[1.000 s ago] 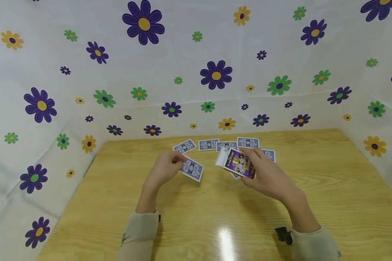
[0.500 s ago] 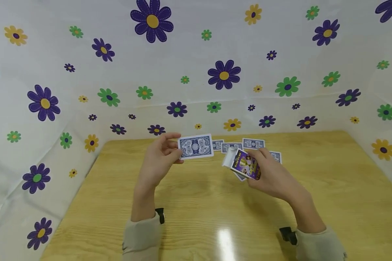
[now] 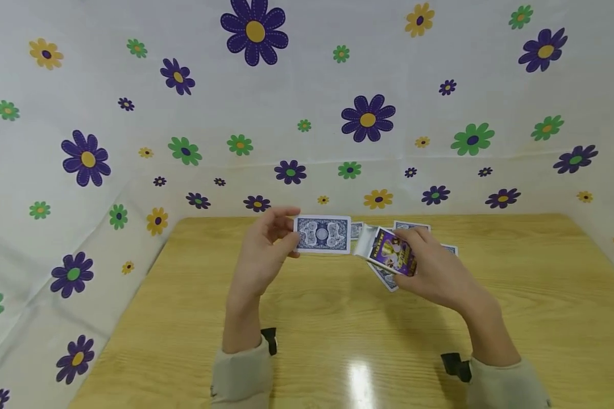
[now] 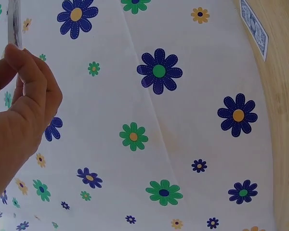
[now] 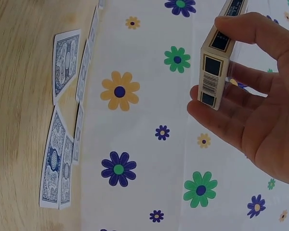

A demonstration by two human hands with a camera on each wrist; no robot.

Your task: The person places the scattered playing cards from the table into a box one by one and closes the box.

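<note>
The left hand point(image 3: 258, 255) has its grip drawn to a pinch, thumb and fingers on one end of a blue-backed card point(image 3: 322, 234) held above the bench point(image 3: 312, 329). The right hand point(image 3: 440, 275) keeps a partly spread grip round a purple card box point(image 3: 393, 251), its white flap point(image 3: 365, 241) open, just beside the card. Around and behind the box, more blue-backed cards point(image 3: 388, 279) lie on the bench, some partly hidden. Beyond rises a flower-print cloth point(image 3: 317, 91).
</note>
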